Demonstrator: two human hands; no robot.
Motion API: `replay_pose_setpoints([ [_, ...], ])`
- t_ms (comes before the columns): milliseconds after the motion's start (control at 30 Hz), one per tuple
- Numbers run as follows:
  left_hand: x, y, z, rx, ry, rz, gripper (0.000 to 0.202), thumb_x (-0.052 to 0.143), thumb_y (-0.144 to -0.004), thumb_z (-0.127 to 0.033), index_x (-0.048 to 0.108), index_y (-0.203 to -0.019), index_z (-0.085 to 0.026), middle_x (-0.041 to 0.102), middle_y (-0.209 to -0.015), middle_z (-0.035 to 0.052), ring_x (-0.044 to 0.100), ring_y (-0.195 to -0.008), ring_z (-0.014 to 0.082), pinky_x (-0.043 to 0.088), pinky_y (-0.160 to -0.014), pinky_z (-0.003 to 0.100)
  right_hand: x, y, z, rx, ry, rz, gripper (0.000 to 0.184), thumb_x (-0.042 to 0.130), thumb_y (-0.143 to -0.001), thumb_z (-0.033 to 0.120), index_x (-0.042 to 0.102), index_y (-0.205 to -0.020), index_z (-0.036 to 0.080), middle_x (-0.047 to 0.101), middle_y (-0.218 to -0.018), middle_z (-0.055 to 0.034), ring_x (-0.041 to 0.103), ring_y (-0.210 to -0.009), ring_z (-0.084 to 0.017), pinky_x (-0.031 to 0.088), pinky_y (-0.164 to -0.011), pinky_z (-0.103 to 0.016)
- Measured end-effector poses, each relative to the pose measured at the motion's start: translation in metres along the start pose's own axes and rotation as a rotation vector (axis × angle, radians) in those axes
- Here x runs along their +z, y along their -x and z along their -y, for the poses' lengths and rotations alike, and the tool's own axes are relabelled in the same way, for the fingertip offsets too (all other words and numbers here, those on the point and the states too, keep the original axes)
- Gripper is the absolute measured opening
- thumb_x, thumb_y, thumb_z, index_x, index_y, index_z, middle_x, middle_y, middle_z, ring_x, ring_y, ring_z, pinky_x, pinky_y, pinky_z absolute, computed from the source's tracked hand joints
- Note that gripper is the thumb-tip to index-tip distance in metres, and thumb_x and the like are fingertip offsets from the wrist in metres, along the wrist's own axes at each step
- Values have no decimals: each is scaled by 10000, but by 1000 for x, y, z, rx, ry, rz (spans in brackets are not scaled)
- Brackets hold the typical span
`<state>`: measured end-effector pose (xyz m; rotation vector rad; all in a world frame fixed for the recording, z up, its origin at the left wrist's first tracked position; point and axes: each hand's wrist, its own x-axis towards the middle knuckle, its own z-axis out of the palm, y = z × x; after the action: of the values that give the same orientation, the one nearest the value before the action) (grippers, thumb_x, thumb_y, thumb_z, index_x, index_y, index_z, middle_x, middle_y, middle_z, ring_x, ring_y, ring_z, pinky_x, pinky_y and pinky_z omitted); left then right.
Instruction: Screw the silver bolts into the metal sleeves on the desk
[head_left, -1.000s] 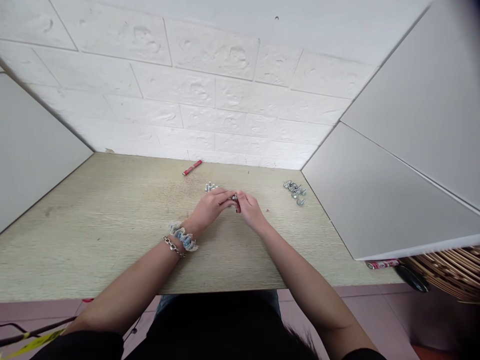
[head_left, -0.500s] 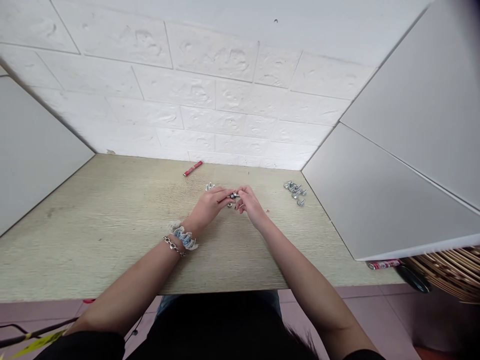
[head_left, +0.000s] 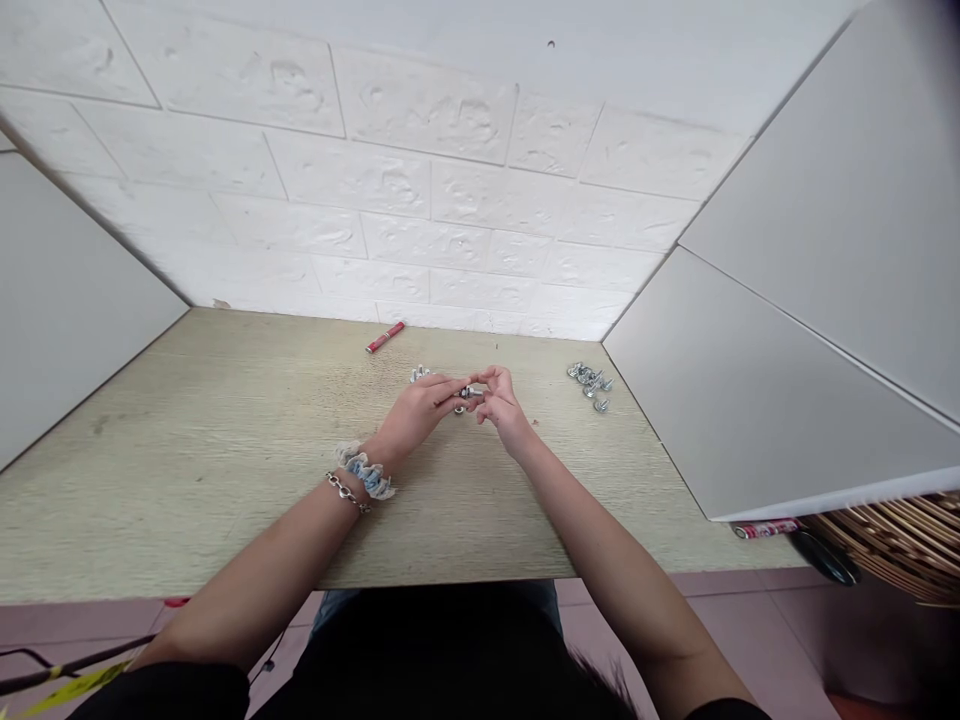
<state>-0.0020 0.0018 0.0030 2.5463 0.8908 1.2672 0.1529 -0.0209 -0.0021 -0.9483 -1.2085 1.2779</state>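
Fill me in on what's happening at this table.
A person's left hand holds a small metal bolt above the table; the right hand curves its fingers around the free end, though contact is hard to tell. Beyond the left hand are more metal pieces, a cluster of metal parts lies to the right, and a red tube lies near the wall.

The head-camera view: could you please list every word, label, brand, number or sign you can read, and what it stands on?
No text is readable.
Slim red cylindrical tube: pale marks, too small to read.
Red-and-white cylinder at far right: markings, too blurred to read.
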Motion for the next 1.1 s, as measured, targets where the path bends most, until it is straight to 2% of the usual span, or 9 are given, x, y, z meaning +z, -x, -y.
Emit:
replay_pose_setpoints([
  [133,1,1,0,40,-20,0,284,517,-819,-314,597,-1066,-199,635,-818,34,576,-725,119,454,-658,224,-1,-2,-3,73,138,-58,222,438,-749,412,412,-844,212,505,-872,1,480,-575,-84,328,-441,-206],
  [267,2,0,-2,92,-53,11,277,505,-826,-313,602,-1045,-175,636,-817,42,574,-736,130,455,-673,239,0,-2,-6,112,322,-31,526,289,-777,640,501,-676,169,493,-600,-12,469,-542,-110,349,-501,-243],
  [400,2,0,-3,103,-69,19,279,508,-822,-318,603,-1036,-167,638,-836,46,571,-764,137,456,-691,246,0,-1,-7,86,362,12,610,248,-761,689,472,-546,163,466,-504,-17,454,-514,-113,360,-537,-259],
  [533,2,1,-1,87,-80,24,260,491,-832,-319,614,-1009,-174,636,-838,43,569,-770,135,455,-699,246,2,0,-4,67,313,-4,510,330,-775,621,506,-646,160,475,-561,-8,443,-541,-109,363,-532,-251],
  [667,1,1,-2,79,-92,34,264,484,-836,-325,610,-1021,-185,633,-855,47,569,-779,141,453,-697,257,5,1,2,45,100,-21,227,543,-670,368,441,-778,196,500,-805,-4,463,-666,-104,386,-527,-215],
  [767,0,0,-3,102,-99,53,276,478,-837,-333,603,-1032,-183,631,-855,50,572,-790,146,452,-705,268,3,1,6,33,-112,-61,348,556,-529,194,360,-813,232,452,-1031,7,461,-759,-105,421,-549,-210],
  [833,0,0,-4,100,-101,39,276,478,-836,-334,604,-1025,-176,630,-844,51,574,-785,145,453,-707,269,1,1,6,48,-137,-91,362,523,-529,188,363,-848,245,434,-1076,7,456,-781,-110,426,-542,-207],
  [967,1,1,-1,101,-114,16,277,482,-835,-323,599,-1034,-170,629,-845,54,569,-789,146,454,-705,267,-2,-2,1,147,63,-139,201,459,-700,375,433,-811,210,498,-916,-16,473,-669,-105,355,-443,-189],
  [1100,2,1,-1,98,-102,11,275,483,-837,-312,594,-1046,-170,629,-865,60,567,-811,147,455,-722,269,-1,-3,-2,212,238,-69,528,303,-758,644,480,-648,158,510,-635,-33,449,-511,-95,305,-418,-216],
])
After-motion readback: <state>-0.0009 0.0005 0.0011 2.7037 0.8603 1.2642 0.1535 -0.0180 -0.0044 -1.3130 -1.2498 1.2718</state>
